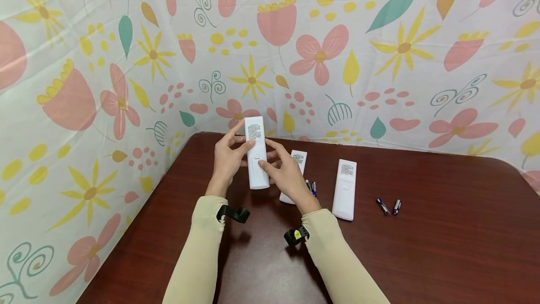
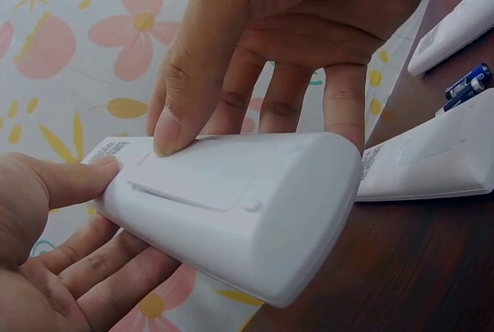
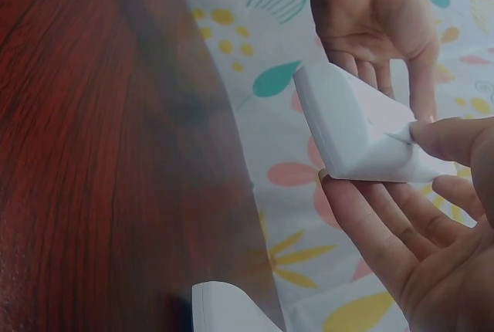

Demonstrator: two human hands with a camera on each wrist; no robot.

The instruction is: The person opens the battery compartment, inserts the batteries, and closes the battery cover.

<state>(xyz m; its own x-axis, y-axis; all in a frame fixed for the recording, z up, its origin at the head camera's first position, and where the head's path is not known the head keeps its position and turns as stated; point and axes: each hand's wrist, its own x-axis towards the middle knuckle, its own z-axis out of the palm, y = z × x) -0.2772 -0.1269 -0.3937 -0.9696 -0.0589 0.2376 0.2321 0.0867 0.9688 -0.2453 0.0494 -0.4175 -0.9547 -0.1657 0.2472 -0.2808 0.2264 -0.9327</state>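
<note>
Both hands hold a white remote control [image 1: 257, 172] above the table, its labelled back turned up. My left hand [image 1: 228, 156] grips the upper part, thumb on the back and fingers underneath. With its thumb near the latch of the battery cover [image 2: 208, 174], my right hand [image 1: 288, 175] grips the lower half from the other side. In the left wrist view one long edge of that cover stands slightly raised. Whether batteries are inside cannot be seen. Beyond my right hand lies a second white remote [image 1: 298, 157], partly hidden, with blue batteries [image 1: 314, 188] beside it.
A third white remote [image 1: 345, 191] lies back up on the dark wooden table [image 1: 455, 229], farther right. Two loose batteries, one [image 1: 383, 206] tilted and another [image 1: 397, 207], lie beyond it. A flower-patterned cloth [image 1: 270, 74] hangs behind the table and along its left side.
</note>
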